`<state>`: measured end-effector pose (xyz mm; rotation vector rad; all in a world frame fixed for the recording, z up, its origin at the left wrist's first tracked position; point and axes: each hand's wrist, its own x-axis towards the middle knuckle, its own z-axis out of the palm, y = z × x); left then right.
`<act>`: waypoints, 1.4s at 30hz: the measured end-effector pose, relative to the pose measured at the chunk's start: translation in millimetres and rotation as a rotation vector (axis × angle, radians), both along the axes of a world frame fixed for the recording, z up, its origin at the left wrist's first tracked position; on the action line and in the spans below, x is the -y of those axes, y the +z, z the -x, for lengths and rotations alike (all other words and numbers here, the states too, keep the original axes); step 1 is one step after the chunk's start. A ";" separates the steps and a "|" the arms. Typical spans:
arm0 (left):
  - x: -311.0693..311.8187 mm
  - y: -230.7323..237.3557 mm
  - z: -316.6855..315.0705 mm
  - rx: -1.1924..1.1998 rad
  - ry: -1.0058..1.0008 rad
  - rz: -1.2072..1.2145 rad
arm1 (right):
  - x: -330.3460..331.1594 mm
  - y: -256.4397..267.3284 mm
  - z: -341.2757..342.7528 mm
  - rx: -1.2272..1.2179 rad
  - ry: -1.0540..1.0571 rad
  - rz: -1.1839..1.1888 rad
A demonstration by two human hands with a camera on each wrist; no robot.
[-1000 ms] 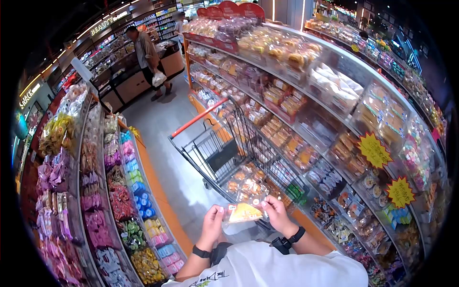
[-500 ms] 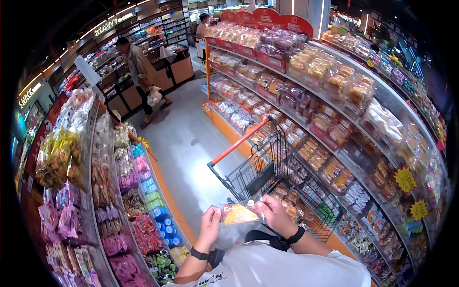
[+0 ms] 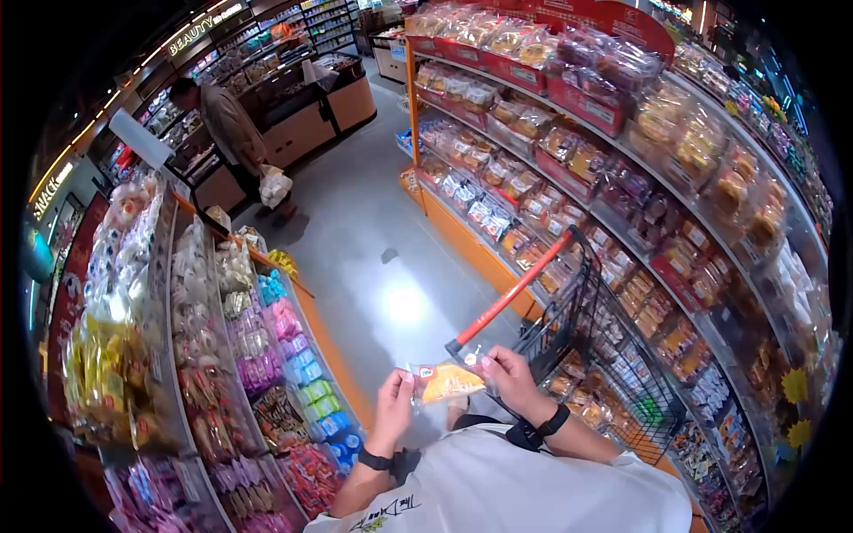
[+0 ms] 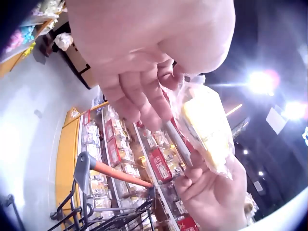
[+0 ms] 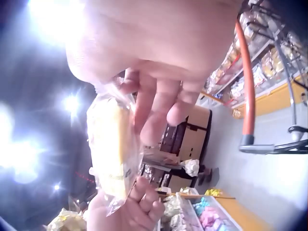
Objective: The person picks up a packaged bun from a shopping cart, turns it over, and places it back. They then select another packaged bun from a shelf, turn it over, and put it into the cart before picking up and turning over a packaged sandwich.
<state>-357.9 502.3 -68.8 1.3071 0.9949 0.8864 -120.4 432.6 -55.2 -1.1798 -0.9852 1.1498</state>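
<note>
A clear plastic bag of yellow, wedge-shaped bread point(image 3: 451, 383) is held up in front of the person's chest. At its left end the left hand point(image 3: 392, 410) pinches the wrapper between thumb and fingers. The right hand point(image 3: 518, 388) pinches the opposite end in the same way. Both wrist views show the packaged bread point(image 4: 204, 122) stretched from hand to hand, its wrapper point(image 5: 113, 144) shiny and creased. Just beyond the right hand stands a black wire shopping cart point(image 3: 613, 373) with a red handle point(image 3: 511, 289), holding bagged baked goods point(image 3: 582, 400).
Shelves of packaged bread point(image 3: 569, 147) run along the right side. Shelves of bagged snacks point(image 3: 191, 355) line the left. Between them the grey floor point(image 3: 382, 240) leads to a counter point(image 3: 311, 115), where a person point(image 3: 231, 129) carries a white bag point(image 3: 275, 185).
The head view has turned, so the cart and right shelves shift rightward. Both hands keep their hold on the packaged bread. The person near the counter is now more bent forward.
</note>
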 end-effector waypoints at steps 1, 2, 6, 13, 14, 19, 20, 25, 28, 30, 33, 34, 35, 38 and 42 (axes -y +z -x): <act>-19.8 1.2 2.1 -0.019 0.010 -0.015 | -23.2 5.5 1.6 -0.023 0.006 -0.009; -35.7 9.9 4.6 -0.010 0.026 0.002 | -41.4 9.2 5.7 -0.050 0.011 -0.011; -107.9 34.5 8.3 -0.051 0.023 -0.018 | -111.0 15.8 8.8 -0.089 0.064 -0.020; -190.5 17.4 -7.0 -0.031 -0.035 0.072 | -181.5 2.1 4.5 -0.220 -0.056 0.059; -203.4 14.9 -10.5 -0.030 -0.060 0.090 | -187.4 -1.6 3.1 -0.265 -0.076 0.093; -281.4 22.1 -30.7 -0.037 -0.322 0.108 | -222.5 -13.2 1.0 -0.156 -0.266 0.100; -300.0 19.0 -36.0 -0.052 -0.346 0.067 | -232.7 -17.3 3.1 -0.142 -0.312 0.085; -401.9 12.8 -53.7 -0.020 -0.562 0.005 | -292.7 -15.7 13.3 -0.021 -0.567 0.106; -463.9 20.0 -62.7 -0.015 -0.682 -0.018 | -336.8 0.5 18.4 0.059 -0.678 0.098; -502.8 25.9 -64.4 -0.047 -0.741 -0.045 | -365.0 5.6 28.2 0.052 -0.726 0.089; -543.5 31.3 -66.2 0.047 -0.796 -0.108 | -398.7 13.9 38.1 0.141 -0.771 0.087; -552.8 32.3 -66.6 0.124 -0.809 -0.125 | -407.9 14.2 43.1 0.139 -0.800 0.076; -562.3 32.5 -64.6 0.141 -0.837 -0.059 | -417.2 17.7 49.0 0.153 -0.827 0.047; -583.9 33.8 -64.7 0.184 -0.953 0.104 | -433.6 22.6 68.7 0.150 -0.900 0.034; -606.7 23.7 -63.0 0.165 -1.127 -0.027 | -428.5 25.3 83.1 0.219 -0.957 0.118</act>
